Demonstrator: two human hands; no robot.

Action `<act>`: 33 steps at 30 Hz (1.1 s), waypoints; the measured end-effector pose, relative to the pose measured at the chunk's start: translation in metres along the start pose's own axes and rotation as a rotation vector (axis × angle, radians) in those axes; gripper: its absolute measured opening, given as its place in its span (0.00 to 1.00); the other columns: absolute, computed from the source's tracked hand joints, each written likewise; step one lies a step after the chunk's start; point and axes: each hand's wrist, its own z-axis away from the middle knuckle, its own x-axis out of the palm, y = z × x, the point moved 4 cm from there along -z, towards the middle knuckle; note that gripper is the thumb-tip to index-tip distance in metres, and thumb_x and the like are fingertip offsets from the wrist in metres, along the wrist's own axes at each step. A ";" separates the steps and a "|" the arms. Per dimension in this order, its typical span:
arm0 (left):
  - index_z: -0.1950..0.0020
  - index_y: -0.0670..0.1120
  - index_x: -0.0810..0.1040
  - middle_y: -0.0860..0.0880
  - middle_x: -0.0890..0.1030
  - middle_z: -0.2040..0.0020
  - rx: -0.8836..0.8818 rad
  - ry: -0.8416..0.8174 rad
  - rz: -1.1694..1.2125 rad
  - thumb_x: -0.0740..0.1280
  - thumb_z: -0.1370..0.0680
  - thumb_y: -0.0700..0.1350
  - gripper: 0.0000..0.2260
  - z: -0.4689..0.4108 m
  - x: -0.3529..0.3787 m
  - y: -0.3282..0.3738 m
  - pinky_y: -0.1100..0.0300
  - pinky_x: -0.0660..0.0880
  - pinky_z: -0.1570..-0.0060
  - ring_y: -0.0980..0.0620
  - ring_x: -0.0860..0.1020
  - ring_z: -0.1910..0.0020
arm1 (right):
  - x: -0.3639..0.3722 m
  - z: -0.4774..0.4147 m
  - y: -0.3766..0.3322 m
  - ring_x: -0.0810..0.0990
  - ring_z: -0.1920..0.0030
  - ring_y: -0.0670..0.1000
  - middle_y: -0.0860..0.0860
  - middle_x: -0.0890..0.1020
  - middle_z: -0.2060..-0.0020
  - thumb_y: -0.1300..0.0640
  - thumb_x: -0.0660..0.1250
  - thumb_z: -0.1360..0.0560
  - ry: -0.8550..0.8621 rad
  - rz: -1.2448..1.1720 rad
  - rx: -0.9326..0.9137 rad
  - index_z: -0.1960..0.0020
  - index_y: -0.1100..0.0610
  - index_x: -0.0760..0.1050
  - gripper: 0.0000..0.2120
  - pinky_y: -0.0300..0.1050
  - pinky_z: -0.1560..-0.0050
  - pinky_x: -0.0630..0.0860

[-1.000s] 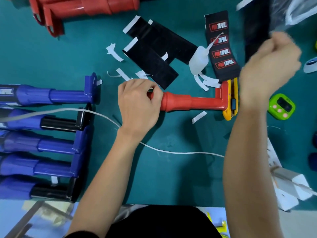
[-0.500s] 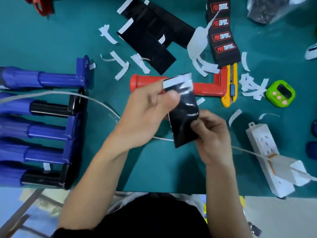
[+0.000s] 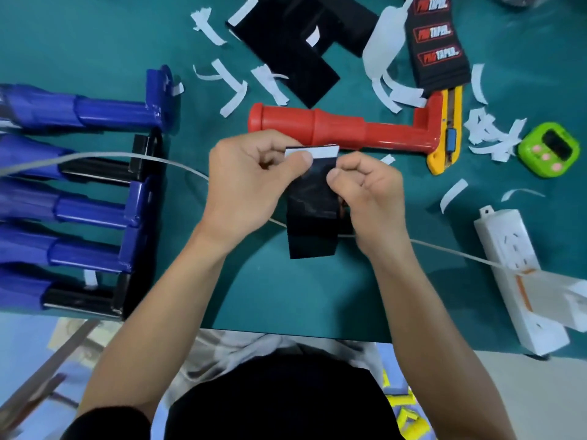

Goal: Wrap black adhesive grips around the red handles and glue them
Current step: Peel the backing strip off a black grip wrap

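While the left grip (image 3: 251,182) and right grip (image 3: 371,198) both pinch the black adhesive sheet (image 3: 311,223) near its white-backed top edge, the red handle (image 3: 343,130) lies on the bench (image 3: 286,296) just behind them, touching a yellow knife (image 3: 444,154); a white cable (image 3: 127,155) runs underneath, blue handles (image 3: 104,109) lie left, paper scraps (image 3: 489,134) around.

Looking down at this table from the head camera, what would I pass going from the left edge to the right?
Blue handles → left hand → black adhesive grip → right hand → yellow utility knife → green timer.
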 end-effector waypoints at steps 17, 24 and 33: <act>0.54 0.43 0.89 0.48 0.87 0.56 0.740 0.369 -0.677 0.74 0.19 0.40 0.05 0.029 0.031 0.007 0.51 0.75 0.63 0.44 0.83 0.62 | -0.001 0.001 0.003 0.72 0.70 0.53 0.60 0.80 0.70 0.67 0.69 0.24 0.027 0.082 -0.146 0.58 0.60 0.84 0.07 0.51 0.67 0.70; 0.52 0.43 0.89 0.48 0.88 0.54 0.677 0.293 -0.656 0.75 0.20 0.42 0.04 0.026 0.028 0.004 0.53 0.79 0.61 0.45 0.86 0.60 | -0.001 0.001 0.007 0.73 0.68 0.51 0.56 0.79 0.69 0.69 0.69 0.24 0.033 0.235 -0.251 0.58 0.64 0.83 0.06 0.45 0.64 0.71; 0.57 0.42 0.88 0.48 0.85 0.64 0.747 0.268 -0.731 0.74 0.20 0.40 0.07 0.021 0.028 0.004 0.52 0.76 0.71 0.43 0.82 0.69 | 0.001 0.002 0.009 0.72 0.69 0.53 0.52 0.78 0.69 0.66 0.69 0.23 0.057 0.427 -0.346 0.58 0.62 0.83 0.07 0.45 0.65 0.71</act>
